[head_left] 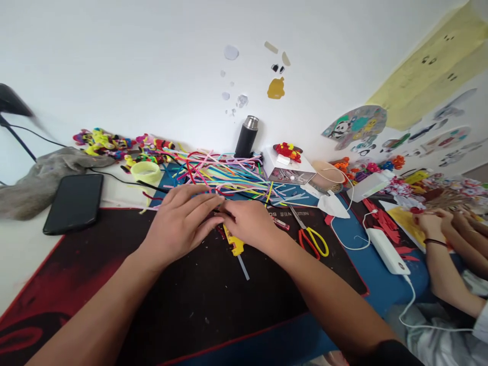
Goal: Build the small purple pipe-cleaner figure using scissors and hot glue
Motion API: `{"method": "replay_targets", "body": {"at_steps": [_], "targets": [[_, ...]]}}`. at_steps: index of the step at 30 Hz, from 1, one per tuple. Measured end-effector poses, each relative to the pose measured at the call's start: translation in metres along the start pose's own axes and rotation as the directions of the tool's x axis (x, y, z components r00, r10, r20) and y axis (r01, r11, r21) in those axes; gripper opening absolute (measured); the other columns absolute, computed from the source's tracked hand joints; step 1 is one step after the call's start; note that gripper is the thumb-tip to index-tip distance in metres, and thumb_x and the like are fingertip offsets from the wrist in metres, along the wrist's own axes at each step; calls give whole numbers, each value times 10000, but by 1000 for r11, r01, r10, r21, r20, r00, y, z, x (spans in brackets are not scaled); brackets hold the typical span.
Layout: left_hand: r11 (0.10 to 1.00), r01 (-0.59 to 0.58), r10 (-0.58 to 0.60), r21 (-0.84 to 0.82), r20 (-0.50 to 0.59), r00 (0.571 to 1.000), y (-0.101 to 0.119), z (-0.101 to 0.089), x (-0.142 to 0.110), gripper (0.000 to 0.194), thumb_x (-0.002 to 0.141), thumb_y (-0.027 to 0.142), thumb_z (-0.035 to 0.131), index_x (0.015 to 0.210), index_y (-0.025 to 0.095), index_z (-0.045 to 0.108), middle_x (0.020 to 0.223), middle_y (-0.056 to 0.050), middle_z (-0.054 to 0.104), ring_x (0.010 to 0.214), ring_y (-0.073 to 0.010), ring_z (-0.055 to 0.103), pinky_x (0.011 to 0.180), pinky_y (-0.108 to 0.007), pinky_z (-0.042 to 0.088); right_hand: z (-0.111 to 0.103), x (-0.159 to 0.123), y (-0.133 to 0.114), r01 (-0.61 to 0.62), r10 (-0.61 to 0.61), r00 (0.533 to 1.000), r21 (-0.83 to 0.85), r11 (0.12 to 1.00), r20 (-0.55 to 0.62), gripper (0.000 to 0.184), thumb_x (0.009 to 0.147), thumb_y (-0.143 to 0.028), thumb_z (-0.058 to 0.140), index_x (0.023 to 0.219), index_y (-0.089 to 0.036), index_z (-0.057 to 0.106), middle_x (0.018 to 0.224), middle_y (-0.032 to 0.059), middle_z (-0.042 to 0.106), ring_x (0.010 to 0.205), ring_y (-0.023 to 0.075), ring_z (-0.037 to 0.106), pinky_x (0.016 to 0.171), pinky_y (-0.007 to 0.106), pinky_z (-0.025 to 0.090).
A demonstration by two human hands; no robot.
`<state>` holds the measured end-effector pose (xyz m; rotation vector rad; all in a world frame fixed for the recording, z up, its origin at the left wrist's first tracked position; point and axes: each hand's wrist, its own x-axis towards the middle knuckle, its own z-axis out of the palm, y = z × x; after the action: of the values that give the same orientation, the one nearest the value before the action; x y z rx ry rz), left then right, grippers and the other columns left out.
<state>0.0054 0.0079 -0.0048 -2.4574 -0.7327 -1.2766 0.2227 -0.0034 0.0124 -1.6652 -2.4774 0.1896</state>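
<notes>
"Near side first?"

"Mat, dark with red trim; both forearms cross it, cut off by the frame. Translucent stick lies on it, protruding from the yellow gun."

"Position of the gun?"

"Under the right hand, its upper part covered. Contact with the hand: cannot tell."

"Fingers?"

"Left hand: fingers close together and bent, tips meeting those of the right, which are curled in. Whether either pinches anything is hidden; a dark sliver there is too small to identify."

"To the right?"

"Scissors on the mat, handles apart. At the frame edge, another person's hands, their work unclear."

"Beyond?"

"Coloured stems, heaped and overlapping, partly behind the fingers. Flask upright behind them, its base obscured."
</notes>
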Motion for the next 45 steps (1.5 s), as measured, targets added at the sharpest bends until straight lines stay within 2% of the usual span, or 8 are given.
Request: {"method": "replay_targets", "body": {"at_steps": [6,13,17,21,27,33,37,45], "targets": [[996,85,-78,-18,261,962,-14,14,-17,334,1177,316,527,1347,158,767,1011,-126,874,868,-286,810,818,-418,607,-7,6,-10,34,-30,998,-67,997,61,276,1175,-376,617,1205,-199,828,1090,94,890,932,254,806,713,345,391],[938,314,-215,-148,462,860,-29,20,-29,397,1115,278,478,1252,243,849,1146,-141,872,1046,-334,807,954,-470,613,-8,-2,-3,7,-7,1000,26,1000,19,239,1167,-367,631,1191,-256,841,1121,55,891,968,236,803,758,316,444],[766,643,-611,10,319,724,-39,9,-26,337,1104,395,567,1209,252,853,1217,-123,873,1126,-327,800,945,-408,571,-11,-19,9,-94,105,992,156,983,-69,234,1162,-339,619,1164,-264,841,1045,26,888,913,206,794,774,299,463],[578,815,-801,-40,159,577,-36,-7,-10,322,1045,436,644,1191,262,872,1072,-67,890,940,-275,793,785,-320,527,-5,-47,22,-167,171,985,201,965,-2,235,1163,-364,627,1171,-261,838,1078,34,898,904,207,811,794,301,495],[610,786,-757,-99,220,615,-28,-2,-4,315,977,444,661,1120,255,869,1091,-85,885,993,-295,793,853,-338,547,9,-84,37,-166,152,976,85,982,154,275,1139,-402,698,1340,-241,794,1255,76,885,1099,264,840,901,337,549],[558,830,-766,-20,372,524,-31,4,-9,355,924,481,626,1154,288,816,915,-35,833,783,-268,739,678,-316,480,33,-89,43,-104,103,976,-7,995,193,487,1105,-456,742,1535,-234,684,1324,115,861,1132,315,840,881,366,581],[591,807,-725,7,443,527,-32,8,-14,488,870,575,687,1248,274,747,797,10,738,681,-248,684,605,-306,437,44,-76,29,-127,136,972,-58,990,192,532,1128,-471,694,1596,-222,648,1234,137,874,1036,322,852,838,375,583],[598,799,-672,-51,511,536,-34,14,-19,339,911,602,567,1011,306,699,916,-45,824,832,-301,767,701,-338,512,4,-72,31,-261,255,965,189,947,58,309,1125,-447,680,1356,-306,831,1065,58,885,938,250,826,835,322,556]]}}
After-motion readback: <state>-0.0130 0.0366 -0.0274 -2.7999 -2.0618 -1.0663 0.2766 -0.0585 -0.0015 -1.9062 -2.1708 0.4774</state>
